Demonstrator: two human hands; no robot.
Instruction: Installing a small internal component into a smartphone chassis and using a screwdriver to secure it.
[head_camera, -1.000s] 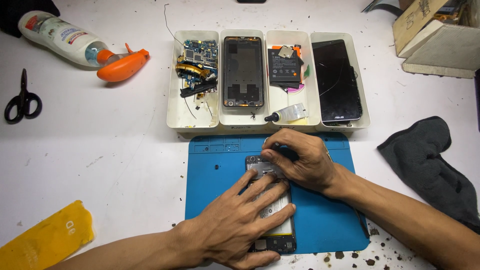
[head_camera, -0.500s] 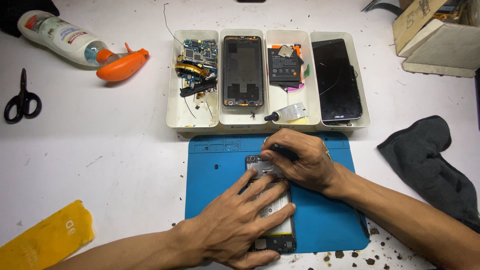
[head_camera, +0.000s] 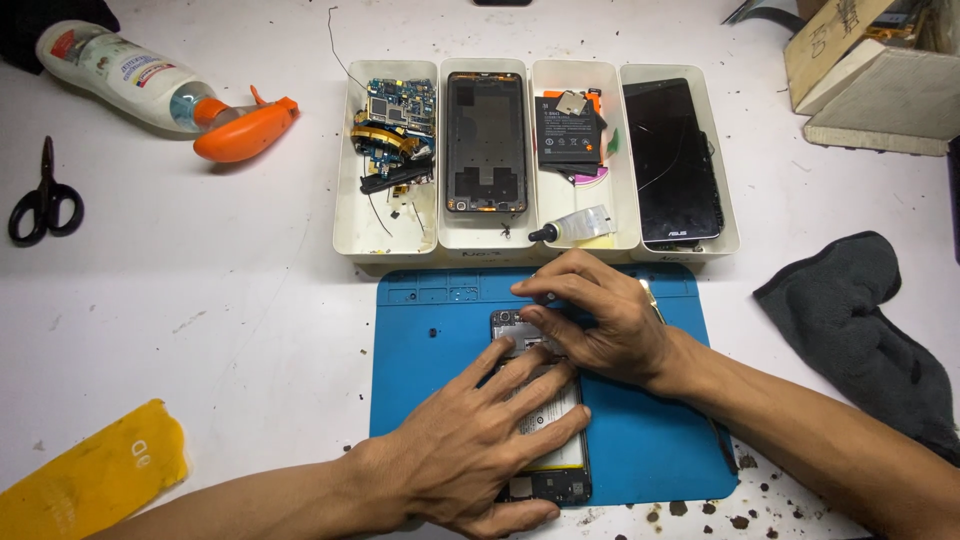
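Opened phone (head_camera: 545, 440) on blue mat (head_camera: 430, 340), left fingers (head_camera: 520, 375) spread flat, right fingers (head_camera: 545, 318) pinching top

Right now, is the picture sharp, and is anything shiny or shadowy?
Head view: sharp and evenly lit; the left hand and right hand on the opened phone cast only soft shadows on the blue mat; faint sheen on the black screen; straight edges bend slightly near the corners.
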